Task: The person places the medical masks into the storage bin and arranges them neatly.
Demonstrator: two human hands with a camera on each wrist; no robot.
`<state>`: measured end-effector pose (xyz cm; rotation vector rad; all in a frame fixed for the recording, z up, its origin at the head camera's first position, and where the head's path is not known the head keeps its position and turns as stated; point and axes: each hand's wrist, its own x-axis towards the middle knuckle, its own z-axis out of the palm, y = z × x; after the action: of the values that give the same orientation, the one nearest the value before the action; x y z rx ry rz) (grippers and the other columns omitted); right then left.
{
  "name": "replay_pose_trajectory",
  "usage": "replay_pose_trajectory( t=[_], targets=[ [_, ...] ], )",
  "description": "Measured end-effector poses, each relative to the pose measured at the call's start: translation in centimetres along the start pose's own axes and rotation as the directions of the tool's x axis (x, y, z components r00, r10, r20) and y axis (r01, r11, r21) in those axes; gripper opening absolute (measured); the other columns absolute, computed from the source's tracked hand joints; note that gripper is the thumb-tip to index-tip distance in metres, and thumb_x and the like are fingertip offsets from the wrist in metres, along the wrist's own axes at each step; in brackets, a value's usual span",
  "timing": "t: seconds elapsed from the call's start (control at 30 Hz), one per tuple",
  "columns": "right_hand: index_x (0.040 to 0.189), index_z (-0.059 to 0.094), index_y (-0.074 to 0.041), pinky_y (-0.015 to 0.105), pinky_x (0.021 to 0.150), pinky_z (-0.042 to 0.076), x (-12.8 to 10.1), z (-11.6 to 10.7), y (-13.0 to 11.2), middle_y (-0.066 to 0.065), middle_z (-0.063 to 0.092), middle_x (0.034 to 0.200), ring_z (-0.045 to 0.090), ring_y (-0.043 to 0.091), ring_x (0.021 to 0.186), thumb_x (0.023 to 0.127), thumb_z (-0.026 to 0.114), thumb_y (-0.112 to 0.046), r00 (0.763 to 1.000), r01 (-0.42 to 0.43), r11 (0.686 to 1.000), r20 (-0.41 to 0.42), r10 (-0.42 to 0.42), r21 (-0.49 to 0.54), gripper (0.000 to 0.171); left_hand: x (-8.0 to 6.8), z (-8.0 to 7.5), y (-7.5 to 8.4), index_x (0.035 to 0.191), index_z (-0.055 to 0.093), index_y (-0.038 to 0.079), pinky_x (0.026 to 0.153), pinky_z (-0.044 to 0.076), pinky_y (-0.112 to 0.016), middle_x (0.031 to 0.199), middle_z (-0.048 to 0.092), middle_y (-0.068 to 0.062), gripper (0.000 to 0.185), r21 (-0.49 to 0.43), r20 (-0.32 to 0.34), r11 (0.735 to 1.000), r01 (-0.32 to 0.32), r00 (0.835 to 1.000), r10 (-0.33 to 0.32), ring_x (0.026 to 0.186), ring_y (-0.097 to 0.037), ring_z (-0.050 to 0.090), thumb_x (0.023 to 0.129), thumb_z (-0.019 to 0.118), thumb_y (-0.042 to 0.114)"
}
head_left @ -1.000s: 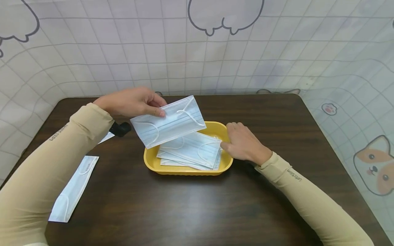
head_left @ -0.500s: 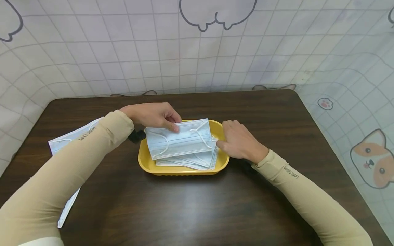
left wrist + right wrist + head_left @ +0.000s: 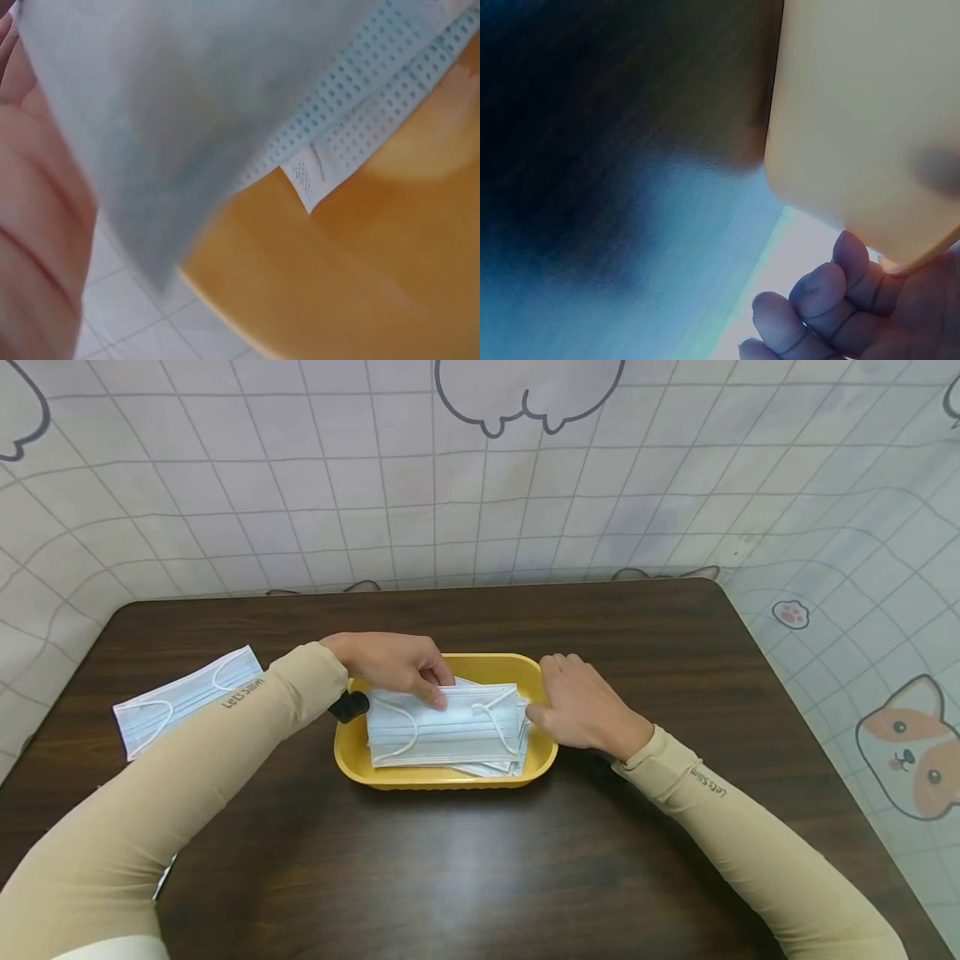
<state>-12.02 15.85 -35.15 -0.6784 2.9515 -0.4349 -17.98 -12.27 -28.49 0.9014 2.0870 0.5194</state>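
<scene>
My left hand (image 3: 393, 662) pinches a pale blue face mask (image 3: 442, 735) by its far edge, thumb on top. This mask lies over several stacked masks in a yellow tray (image 3: 450, 782). Close up in the left wrist view, the held mask (image 3: 150, 135) is blurred, and corners of the masks below (image 3: 352, 112) show past it. At the tray's right end, my right hand (image 3: 588, 706) holds the rim, thumb on the inner side. Its curled fingers (image 3: 817, 289) appear beside the tray's outer wall (image 3: 855, 112) in the right wrist view.
Another face mask (image 3: 187, 702) lies on the dark wooden table (image 3: 465, 877) at the left, partly behind my left sleeve. A sliver of one more mask (image 3: 163, 877) shows below that forearm. A white grid-patterned cloth (image 3: 480, 485) hangs behind the table.
My left hand has carried the mask right and down from above the tray's left side onto the stack. The right hand stays on the rim, and the head view has shifted slightly.
</scene>
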Motion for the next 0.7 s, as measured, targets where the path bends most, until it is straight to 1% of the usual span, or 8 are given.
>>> replay_pose_trajectory(
  t=[0.13,0.27,0.4,0.5,0.57,0.7],
  targets=[
    [0.094,0.054,-0.002,0.032,0.068,0.035,-0.1,0.0,-0.1,0.008,0.05,0.079,0.048,0.025,0.076,0.086,0.057,-0.027,1.0,0.002,1.0,-0.005,-0.002,0.001,0.026,0.2,0.2,-0.1,0.123,0.074,0.012,0.093,0.048,-0.029,0.105,0.07,-0.001,0.026,-0.003,0.005,1.0,0.005,1.0,-0.005,0.095,-0.014,0.058,0.1,0.066,0.022],
    [0.095,0.054,-0.002,0.033,0.069,0.035,-0.1,0.0,-0.2,0.008,0.05,0.079,0.048,0.026,0.077,0.086,0.057,-0.027,1.0,-0.001,1.0,-0.004,0.001,-0.001,0.027,0.2,0.4,-0.1,0.125,0.073,0.012,0.098,0.049,-0.032,0.11,0.071,-0.001,0.028,-0.006,0.001,1.0,0.024,1.0,-0.024,0.099,-0.015,0.059,0.101,0.066,0.024],
    [0.098,0.055,-0.001,0.033,0.069,0.036,-0.1,0.0,-0.4,0.008,0.051,0.08,0.048,0.026,0.078,0.086,0.057,-0.028,1.0,-0.006,1.0,0.0,0.006,-0.003,0.029,-0.2,0.6,-0.1,0.134,0.069,0.013,0.11,0.049,-0.04,0.126,0.072,-0.001,0.037,-0.008,-0.036,0.998,0.057,0.998,-0.057,0.114,-0.016,0.064,0.101,0.064,0.031],
    [0.098,0.055,-0.001,0.033,0.07,0.036,0.0,-0.1,-0.4,0.008,0.051,0.08,0.048,0.026,0.078,0.086,0.057,-0.028,1.0,-0.009,1.0,0.001,0.009,-0.005,0.03,-0.6,0.5,-0.2,0.139,0.066,0.015,0.114,0.049,-0.044,0.135,0.07,0.0,0.042,-0.028,-0.075,0.997,0.078,0.994,-0.08,0.124,-0.017,0.065,0.102,0.063,0.036],
    [0.098,0.055,-0.001,0.033,0.069,0.036,0.0,0.0,-0.4,0.008,0.051,0.08,0.048,0.026,0.078,0.086,0.057,-0.028,1.0,-0.01,1.0,0.003,0.01,-0.005,0.029,-1.0,0.4,-0.2,0.139,0.066,0.017,0.113,0.05,-0.045,0.137,0.069,0.0,0.043,-0.054,-0.093,0.995,0.086,0.992,-0.091,0.124,-0.019,0.067,0.102,0.062,0.038],
    [0.098,0.055,-0.001,0.033,0.07,0.036,0.0,0.0,-0.3,0.009,0.05,0.08,0.048,0.026,0.077,0.086,0.057,-0.027,1.0,-0.009,1.0,0.004,0.009,-0.001,0.029,-1.6,0.1,-0.5,0.137,0.065,0.019,0.112,0.05,-0.046,0.136,0.069,0.001,0.042,-0.089,-0.132,0.993,0.079,0.987,-0.091,0.121,-0.02,0.069,0.102,0.061,0.041]
  ],
)
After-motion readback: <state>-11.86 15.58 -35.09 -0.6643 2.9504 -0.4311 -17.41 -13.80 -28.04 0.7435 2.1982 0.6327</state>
